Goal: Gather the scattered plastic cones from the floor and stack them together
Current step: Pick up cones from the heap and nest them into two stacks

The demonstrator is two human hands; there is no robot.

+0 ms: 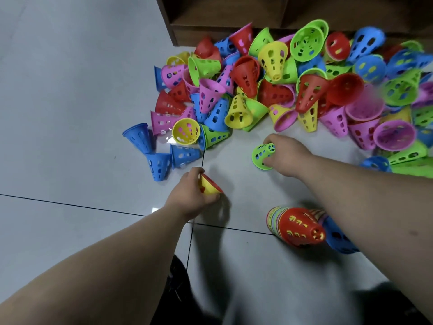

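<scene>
The grey tiled floor [70, 113] carries a sprawling heap of perforated plastic cones [281, 85] in red, blue, green, yellow and pink, set against a brown wooden cabinet [234, 17]. Nearer, a nested stack [297, 227] lies on its side beside the right forearm, a red cone outermost. The right hand [288, 156] curls round a green cone [262, 156] just before the heap, and the left hand [189, 198] grips a yellow cone [209, 185].

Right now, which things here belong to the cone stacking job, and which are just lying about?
Job:
green cone in right hand
yellow cone in left hand
stacked cones
loose cone pile

Lying about:
wooden cabinet
</scene>
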